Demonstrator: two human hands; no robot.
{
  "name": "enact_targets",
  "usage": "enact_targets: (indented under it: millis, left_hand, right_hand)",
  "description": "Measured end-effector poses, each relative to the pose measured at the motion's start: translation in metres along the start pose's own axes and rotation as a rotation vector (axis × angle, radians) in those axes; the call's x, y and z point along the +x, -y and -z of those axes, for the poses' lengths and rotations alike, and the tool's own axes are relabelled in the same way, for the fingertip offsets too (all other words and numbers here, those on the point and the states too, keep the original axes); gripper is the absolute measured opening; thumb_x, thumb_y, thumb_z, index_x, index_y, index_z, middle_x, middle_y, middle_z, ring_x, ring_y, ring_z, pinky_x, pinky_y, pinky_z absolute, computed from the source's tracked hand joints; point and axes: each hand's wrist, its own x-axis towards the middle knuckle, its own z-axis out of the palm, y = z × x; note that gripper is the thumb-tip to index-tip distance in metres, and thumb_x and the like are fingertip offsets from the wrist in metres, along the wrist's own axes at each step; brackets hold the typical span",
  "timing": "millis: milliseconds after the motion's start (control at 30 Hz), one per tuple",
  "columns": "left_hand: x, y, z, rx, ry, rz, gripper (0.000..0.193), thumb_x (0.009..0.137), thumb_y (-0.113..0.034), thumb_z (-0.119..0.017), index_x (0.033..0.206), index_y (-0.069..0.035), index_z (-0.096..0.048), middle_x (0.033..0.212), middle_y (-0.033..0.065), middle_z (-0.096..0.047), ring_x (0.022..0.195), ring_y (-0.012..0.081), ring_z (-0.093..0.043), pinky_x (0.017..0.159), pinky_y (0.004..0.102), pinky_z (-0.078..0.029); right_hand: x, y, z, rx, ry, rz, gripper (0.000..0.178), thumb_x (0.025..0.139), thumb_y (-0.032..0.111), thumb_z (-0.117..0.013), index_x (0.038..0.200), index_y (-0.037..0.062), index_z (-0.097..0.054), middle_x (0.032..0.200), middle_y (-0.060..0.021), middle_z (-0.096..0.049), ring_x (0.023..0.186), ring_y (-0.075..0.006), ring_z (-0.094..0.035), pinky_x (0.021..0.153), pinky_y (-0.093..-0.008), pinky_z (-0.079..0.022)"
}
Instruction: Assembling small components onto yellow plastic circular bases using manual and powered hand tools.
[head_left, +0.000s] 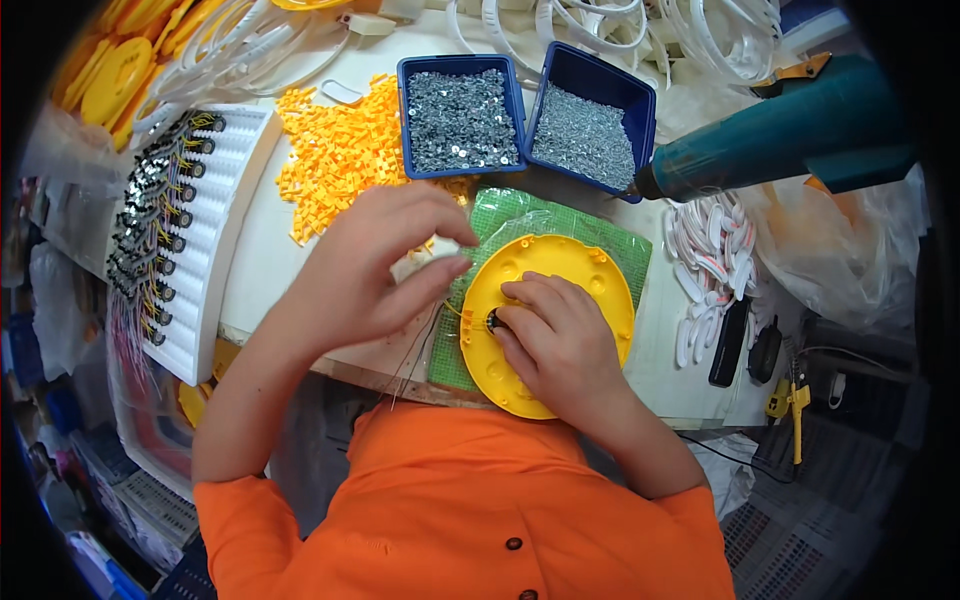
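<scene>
A round yellow plastic housing [597, 292] lies on a green woven mat [515, 215] in front of me. Bent over the housing, my right hand [560, 345] has its fingertips closed on a small black round component [494, 319] left of the housing's middle. Thin wires [425, 335] trail leftward from the housing and down past the table edge. My left hand [385, 260] hovers left of the housing, thumb and fingers curved and apart, with nothing visible between them. Behind it is a heap of small yellow plastic pieces [345, 150].
Two blue bins [408, 120] of small metal parts stand at the back. A teal power screwdriver [790, 135] hangs in from the right. White curved parts [710, 245] and a black oblong object [729, 343] lie at right. A white ridged tray [215, 200] holds wired components at left.
</scene>
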Motion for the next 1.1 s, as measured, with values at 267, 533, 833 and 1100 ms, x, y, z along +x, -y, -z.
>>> enact_targets:
  millis: [267,533,833,1100]
  left_hand:
    - [0.063,0.056,-0.004,0.597,-0.169,0.008,0.016,0.087,-0.019,-0.075,0.098,-0.008,-0.073,0.101,0.01,-0.068,0.1,0.0311,-0.064,0.086,0.0435,-0.051]
    - [0.063,0.076,-0.007,0.76,0.01,0.203,0.015,0.089,-0.024,-0.074,0.097,-0.012,-0.075,0.101,0.0043,-0.067,0.107,0.0259,-0.062,0.09,0.0446,-0.048]
    - [0.054,0.048,-0.013,0.389,-0.106,0.185,0.011,0.087,-0.015,-0.076,0.087,-0.006,-0.068,0.083,0.0101,-0.07,0.082,0.0309,-0.068,0.078,0.0452,-0.052]
    - [-0.014,-0.017,-0.046,0.121,-0.049,0.112,0.021,0.078,-0.007,-0.08,0.095,-0.011,-0.067,0.093,0.0057,-0.069,0.094,0.0262,-0.066,0.083,0.042,-0.046]
  right_hand:
    - [0.001,-0.007,0.001,0.016,-0.002,0.06,0.024,0.08,0.012,-0.08,0.101,0.0046,-0.071,0.116,-0.0114,-0.068,0.11,-0.0339,-0.066,0.092,-0.0447,-0.055]
    - [-0.02,-0.029,0.079,-0.226,-0.658,0.197,0.042,0.089,0.014,-0.07,0.127,-0.0001,-0.059,0.119,-0.0193,-0.063,0.108,-0.032,-0.063,0.088,-0.0454,-0.052]
    - [0.042,-0.042,0.137,1.195,-0.492,-0.085,0.1,0.098,0.069,-0.05,0.15,-0.0142,-0.031,0.131,-0.026,-0.061,0.116,-0.0354,-0.062,0.103,-0.0467,-0.047]
    - [0.043,0.005,0.093,0.97,-0.303,-0.336,0.107,0.078,0.086,-0.063,0.127,-0.008,-0.052,0.092,-0.0114,-0.063,0.083,-0.0198,-0.06,0.074,-0.0304,-0.049]
